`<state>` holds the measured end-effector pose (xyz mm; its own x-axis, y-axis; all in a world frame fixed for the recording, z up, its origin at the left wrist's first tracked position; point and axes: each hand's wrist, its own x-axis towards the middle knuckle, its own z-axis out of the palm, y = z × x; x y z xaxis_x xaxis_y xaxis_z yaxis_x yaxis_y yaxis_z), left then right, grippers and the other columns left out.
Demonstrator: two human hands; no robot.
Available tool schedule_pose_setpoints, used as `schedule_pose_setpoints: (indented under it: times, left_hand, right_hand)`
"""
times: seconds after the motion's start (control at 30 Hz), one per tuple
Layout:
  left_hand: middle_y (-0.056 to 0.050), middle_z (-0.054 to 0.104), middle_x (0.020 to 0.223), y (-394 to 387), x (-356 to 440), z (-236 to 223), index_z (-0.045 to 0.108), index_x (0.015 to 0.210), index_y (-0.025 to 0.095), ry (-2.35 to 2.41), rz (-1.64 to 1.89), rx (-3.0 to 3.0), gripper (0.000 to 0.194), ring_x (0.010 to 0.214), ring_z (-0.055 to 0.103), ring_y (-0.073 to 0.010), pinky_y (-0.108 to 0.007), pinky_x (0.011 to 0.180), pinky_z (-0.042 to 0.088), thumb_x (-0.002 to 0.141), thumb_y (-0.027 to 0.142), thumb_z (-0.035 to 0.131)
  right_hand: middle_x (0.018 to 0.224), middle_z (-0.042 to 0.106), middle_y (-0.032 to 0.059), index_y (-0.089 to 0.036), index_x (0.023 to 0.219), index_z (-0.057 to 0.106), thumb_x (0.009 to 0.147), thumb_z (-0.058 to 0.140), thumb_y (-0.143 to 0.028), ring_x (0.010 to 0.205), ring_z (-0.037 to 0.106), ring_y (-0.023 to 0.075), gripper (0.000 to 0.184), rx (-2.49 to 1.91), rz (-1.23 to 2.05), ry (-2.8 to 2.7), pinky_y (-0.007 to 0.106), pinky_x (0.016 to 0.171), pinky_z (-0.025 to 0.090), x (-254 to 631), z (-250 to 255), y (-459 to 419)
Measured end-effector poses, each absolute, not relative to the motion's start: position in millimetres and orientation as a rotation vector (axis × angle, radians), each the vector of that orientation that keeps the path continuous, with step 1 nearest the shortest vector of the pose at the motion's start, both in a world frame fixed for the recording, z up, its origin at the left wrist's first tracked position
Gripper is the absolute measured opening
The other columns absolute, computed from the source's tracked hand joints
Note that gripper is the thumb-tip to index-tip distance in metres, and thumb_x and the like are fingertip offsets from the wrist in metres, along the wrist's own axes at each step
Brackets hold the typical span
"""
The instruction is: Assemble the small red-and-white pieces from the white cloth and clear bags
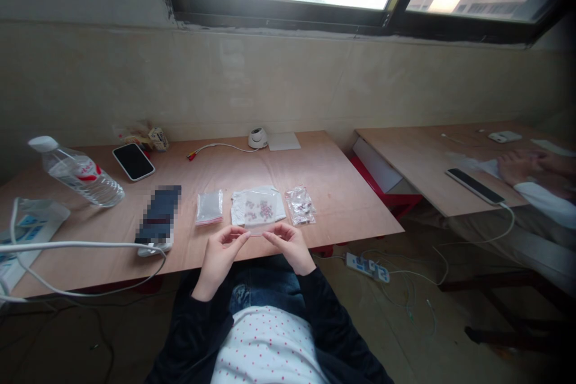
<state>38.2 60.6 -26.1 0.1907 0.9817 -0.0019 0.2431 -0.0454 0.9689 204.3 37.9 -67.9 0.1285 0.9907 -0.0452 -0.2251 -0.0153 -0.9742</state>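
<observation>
My left hand (222, 254) and my right hand (290, 246) pinch the near edge of a clear plastic bag (261, 227) between thumbs and fingertips, at the table's front edge. Small reddish pieces (266, 209) show through the bag; whether they lie inside it or beneath it I cannot tell. Under the bag is a crumpled white sheet (238, 204), cloth or plastic. To its left sits a stack of clear bags (209, 207) with red edges. On the right lies another clear bag (300, 204) with small pieces in it.
A water bottle (85, 174), a phone (134, 162), a dark pixelated object (159, 216) and white cables (81, 246) occupy the left. A dome camera (257, 138) stands at the back. Another person's hands (522, 165) rest on the right-hand table; a power strip (366, 267) lies below.
</observation>
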Motion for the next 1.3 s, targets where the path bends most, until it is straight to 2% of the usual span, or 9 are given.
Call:
schedule_pose_setpoints:
  times: [0.37,0.7,1.07,1.3]
  left_hand:
    - [-0.004,0.065,0.080,61.1,36.8,-28.7,0.063,0.078,0.015,1.207,0.914,1.571,0.022,0.080,0.058,-0.0180,-0.027,0.075,0.042,0.074,0.036,0.061]
    - [-0.004,0.066,0.081,60.7,37.9,-31.8,0.063,0.080,0.015,1.197,0.903,1.594,0.022,0.081,0.058,-0.0182,-0.027,0.076,0.042,0.076,0.037,0.059]
    - [-0.005,0.066,0.082,57.4,41.7,-26.1,0.064,0.079,0.014,1.102,0.845,1.559,0.025,0.080,0.059,-0.0185,-0.027,0.075,0.045,0.075,0.038,0.058]
    - [-0.005,0.066,0.081,56.7,41.0,-25.1,0.063,0.079,0.015,1.115,0.859,1.594,0.023,0.081,0.060,-0.0192,-0.028,0.076,0.045,0.077,0.037,0.057]
  right_hand:
    - [0.065,0.059,0.0004,-0.014,0.067,0.063,0.064,0.072,-0.034,0.059,0.051,0.0111,0.023,-1.177,1.159,-0.972,0.024,0.059,0.040,206.8,-66.2,37.4]
    - [0.068,0.059,0.0005,-0.015,0.073,0.064,0.070,0.066,-0.039,0.052,0.046,0.0086,0.024,-1.190,1.155,-1.136,0.022,0.048,0.034,203.8,-59.1,35.6]
    - [0.069,0.058,0.0014,-0.016,0.072,0.062,0.075,0.060,-0.038,0.063,0.052,0.0125,0.022,-1.212,1.038,-1.274,0.023,0.055,0.041,200.0,-54.0,33.0]
    - [0.072,0.062,0.0029,-0.017,0.075,0.065,0.072,0.064,-0.039,0.069,0.056,0.0154,0.023,-1.210,1.070,-1.272,0.025,0.058,0.043,196.1,-49.1,31.4]
